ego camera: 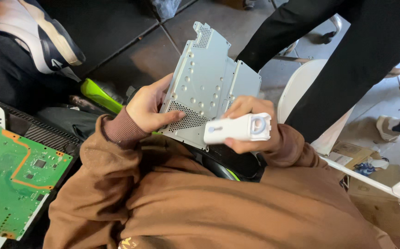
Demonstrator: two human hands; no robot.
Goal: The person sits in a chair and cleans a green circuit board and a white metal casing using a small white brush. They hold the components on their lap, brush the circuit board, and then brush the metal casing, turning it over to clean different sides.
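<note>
Both hands hold a metal plate and a white tool over the lap.

The left hand (150,107) grips the grey plate (207,85) at its lower left edge, thumb curled over the perforated patch and fingers hidden behind. The plate is thin stamped sheet metal with dimples, small holes and a notched outline; its long axis runs from the lap up and away, tilted slightly right, its face toward the camera. The right hand (250,131) is closed around a smooth white plastic tool (238,128), which lies crosswise, long axis left to right, with a round ring at its right end and its left end over the plate's lower right corner. A green circuit board (13,182) lies at the left.
</note>
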